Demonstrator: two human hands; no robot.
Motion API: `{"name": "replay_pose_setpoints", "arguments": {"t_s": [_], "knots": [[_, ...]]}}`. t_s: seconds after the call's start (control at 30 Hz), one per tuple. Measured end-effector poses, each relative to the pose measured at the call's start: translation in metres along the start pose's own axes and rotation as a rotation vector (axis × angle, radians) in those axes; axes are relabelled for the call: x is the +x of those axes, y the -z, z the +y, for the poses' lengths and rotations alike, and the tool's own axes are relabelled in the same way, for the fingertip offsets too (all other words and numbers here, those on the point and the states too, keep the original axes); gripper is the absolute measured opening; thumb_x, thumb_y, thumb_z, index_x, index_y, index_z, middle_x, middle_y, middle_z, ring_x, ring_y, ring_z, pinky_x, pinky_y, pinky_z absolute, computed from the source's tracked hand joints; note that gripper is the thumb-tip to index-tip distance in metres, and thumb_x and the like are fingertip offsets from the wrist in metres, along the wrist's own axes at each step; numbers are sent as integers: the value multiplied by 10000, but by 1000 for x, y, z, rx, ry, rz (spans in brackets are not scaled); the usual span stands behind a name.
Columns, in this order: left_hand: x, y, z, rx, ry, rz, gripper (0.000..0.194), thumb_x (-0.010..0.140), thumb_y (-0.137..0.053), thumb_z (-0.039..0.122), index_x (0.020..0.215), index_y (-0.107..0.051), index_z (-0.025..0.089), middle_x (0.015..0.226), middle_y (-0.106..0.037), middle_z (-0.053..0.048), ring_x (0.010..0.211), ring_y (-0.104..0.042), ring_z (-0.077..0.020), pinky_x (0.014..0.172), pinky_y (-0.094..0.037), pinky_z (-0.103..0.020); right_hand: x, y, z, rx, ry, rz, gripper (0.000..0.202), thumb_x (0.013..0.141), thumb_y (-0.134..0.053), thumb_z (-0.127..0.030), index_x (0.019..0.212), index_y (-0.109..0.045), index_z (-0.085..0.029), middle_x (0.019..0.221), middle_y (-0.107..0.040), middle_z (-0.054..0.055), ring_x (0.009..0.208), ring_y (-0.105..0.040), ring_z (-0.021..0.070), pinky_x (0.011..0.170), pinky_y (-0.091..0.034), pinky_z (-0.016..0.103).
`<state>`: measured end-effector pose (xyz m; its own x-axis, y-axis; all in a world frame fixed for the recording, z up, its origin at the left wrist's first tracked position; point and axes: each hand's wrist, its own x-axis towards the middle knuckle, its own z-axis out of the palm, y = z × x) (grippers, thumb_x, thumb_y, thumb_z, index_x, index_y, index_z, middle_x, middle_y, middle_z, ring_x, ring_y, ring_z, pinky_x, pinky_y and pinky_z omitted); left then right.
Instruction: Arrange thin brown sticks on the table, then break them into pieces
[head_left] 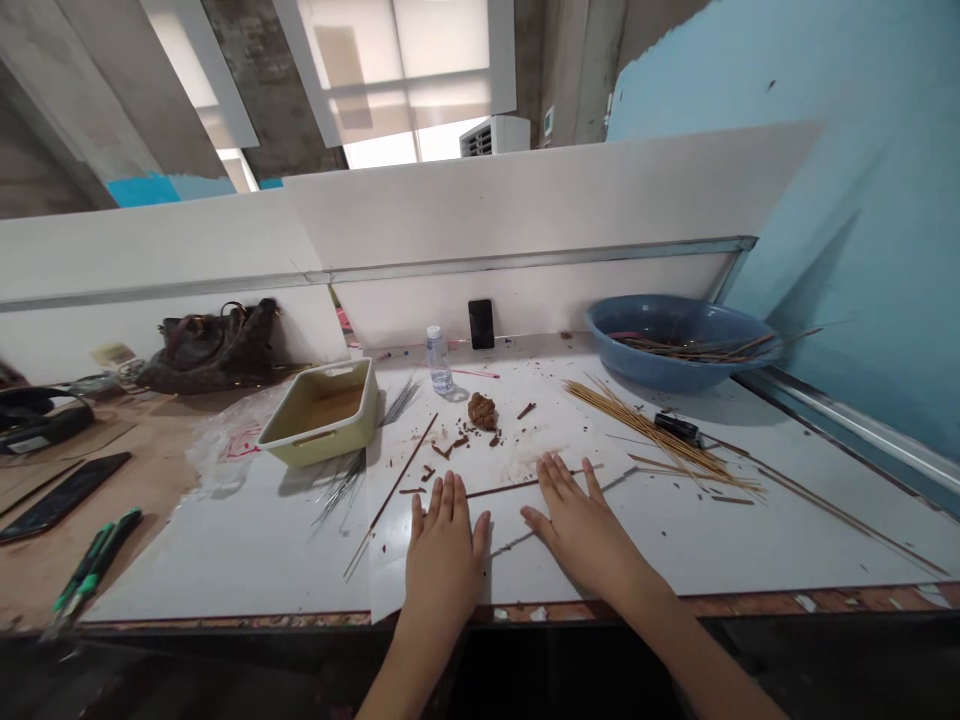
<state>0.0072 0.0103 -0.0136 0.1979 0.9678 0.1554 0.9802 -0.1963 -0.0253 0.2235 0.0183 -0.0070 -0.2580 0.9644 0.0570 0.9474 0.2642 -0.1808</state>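
Both hands lie palm down on the white sheet at the front of the table. My left hand point(448, 545) is flat, its fingertips at the left end of a thin brown stick point(502, 489). Over the right part of that stick rests my right hand point(574, 515), fingers stretched and thumb apart. What lies beneath the palms is hidden. Beyond them sits a brown clay-like lump point(481, 411) with crumbs around it. Another brown-coated stick point(403, 473) lies slanted to the left of my left hand.
A yellow-green basin point(322, 412), a water bottle point(439, 361) and an upright phone point(481, 324) stand farther back. At right are a bundle of thin sticks point(645, 425), a black cylinder point(677, 428) and a blue tub point(660, 370). Green-handled pliers point(97, 565) lie far left.
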Motion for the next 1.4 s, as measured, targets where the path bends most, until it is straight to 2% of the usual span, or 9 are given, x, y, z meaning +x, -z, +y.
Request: {"name": "replay_pose_setpoints", "arguments": {"t_s": [0.2,0.43,0.67,0.8,0.9,1.1,1.2,1.3,1.4], "knots": [[-38,-22,-10,-13,-90,67,638,1129,-366,419,1670,-430,88,1697,-451,-159,1598,-428,-328,1301,-373,-609,-37,-20,5,9,37,51,866,1119,-235,-678,1673,-378,-28,1711,-339,224,1631,-331,329,1357,-199,621],[4,-1,4,-22,33,9,624,1129,-395,403,1634,-477,45,1692,-438,-224,1608,-401,-361,1323,-308,-615,5,-8,12,25,34,27,825,1132,-247,-619,1692,-325,-19,1736,-313,243,1665,-230,331,1362,-155,610],[-33,-16,-2,-19,-34,70,625,1124,-379,409,1656,-458,92,1698,-458,-166,1595,-435,-331,1309,-354,-595,-21,-20,15,-7,87,69,852,1132,-194,-643,1676,-364,-9,1724,-355,233,1644,-306,323,1361,-201,576],[-13,-5,0,-4,-8,25,603,1128,-368,367,1627,-488,50,1685,-457,-205,1597,-424,-356,1301,-349,-620,0,-3,13,-27,73,-26,810,1144,-196,-589,1654,-406,5,1719,-356,253,1645,-295,335,1358,-181,591],[-4,1,1,10,6,17,575,1134,-326,304,1613,-506,42,1661,-493,-215,1591,-436,-352,1312,-315,-634,7,-2,13,-5,63,-14,821,1137,-232,-605,1674,-359,1,1728,-335,248,1653,-272,329,1364,-170,580],[-51,-5,-13,-15,-74,62,563,1145,-344,371,1647,-493,166,1686,-495,-114,1605,-417,-332,1313,-336,-622,-43,-19,17,10,104,95,792,1135,-247,-637,1683,-394,-85,1705,-414,197,1614,-379,316,1351,-243,583],[-53,5,-3,-2,-37,83,573,1144,-346,376,1636,-502,126,1706,-461,-132,1641,-342,-337,1329,-307,-612,-48,-5,6,41,149,77,808,1136,-258,-643,1673,-394,-54,1714,-387,195,1628,-349,313,1359,-236,568],[-34,13,22,-29,-75,54,578,1132,-350,312,1651,-461,83,1734,-405,-154,1654,-310,-323,1342,-294,-575,-31,12,-11,100,198,0,809,1142,-235,-634,1687,-352,-48,1738,-332,188,1651,-287,311,1359,-236,564],[-17,7,41,-95,-132,-16,595,1087,-396,235,1662,-443,92,1729,-419,-153,1640,-344,-311,1337,-315,-542,-16,16,-24,111,195,-90,792,1151,-213,-607,1683,-357,-38,1744,-318,201,1659,-255,316,1363,-199,576]]}}
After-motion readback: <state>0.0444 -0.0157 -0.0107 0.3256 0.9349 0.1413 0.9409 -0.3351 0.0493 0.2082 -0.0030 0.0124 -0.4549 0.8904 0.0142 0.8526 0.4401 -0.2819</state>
